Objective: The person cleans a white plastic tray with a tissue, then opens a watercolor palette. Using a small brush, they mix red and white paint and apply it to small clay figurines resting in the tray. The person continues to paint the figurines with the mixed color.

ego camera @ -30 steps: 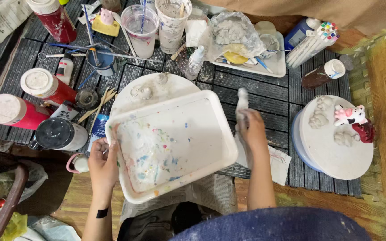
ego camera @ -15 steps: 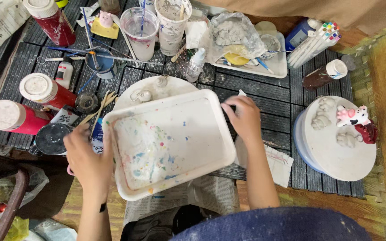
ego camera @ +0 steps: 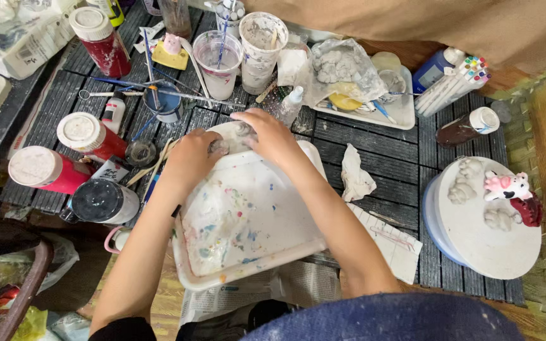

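Near edge: the paint-smeared white tray [ego camera: 248, 221] now rests on the table [ego camera: 374, 158], released. Beyond it, both hands have moved forward from its sides: left hand [ego camera: 191, 158] and right hand [ego camera: 266, 136] sit together, closed on small plaster figures [ego camera: 219, 146] on the round plate [ego camera: 314, 158].

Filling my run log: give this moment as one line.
left hand: on small plaster pieces | right hand: on same pieces | beneath: round plate | in front: paint-stained white tray
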